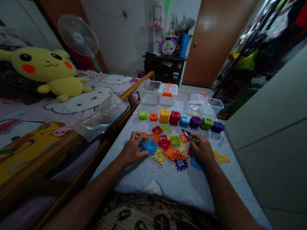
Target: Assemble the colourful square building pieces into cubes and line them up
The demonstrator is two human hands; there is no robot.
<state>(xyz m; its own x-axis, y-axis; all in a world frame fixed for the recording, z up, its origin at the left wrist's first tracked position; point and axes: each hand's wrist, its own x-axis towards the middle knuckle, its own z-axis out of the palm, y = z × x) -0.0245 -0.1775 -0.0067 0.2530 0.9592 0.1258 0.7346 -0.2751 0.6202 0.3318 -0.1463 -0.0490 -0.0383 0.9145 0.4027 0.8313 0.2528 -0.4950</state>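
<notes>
A loose pile of flat plastic interlocking tiles in several colours lies on the cloth-covered surface (144,179). My left hand (133,150) rests at the pile's left side, thumb and fingers apart around a blue tile (150,146); whether it touches the tile I cannot tell. On the right, my right hand (202,148) pinches a green tile (194,139), seen nearly edge-on. Beside that hand lie a dark purple tile (185,133) and a blue tile (196,163), partly covered by the hand. Red tiles (164,142) and a yellow triangular tile (159,156) lie between both hands.
Behind the pile stands a row of same-coloured tile stacks, including a dark red stack (175,118) and a yellow-orange stack (164,116). Clear plastic boxes (150,92) stand at the far end. A wooden bed rail (129,91) runs along the left, with a plastic bag (102,118) over it.
</notes>
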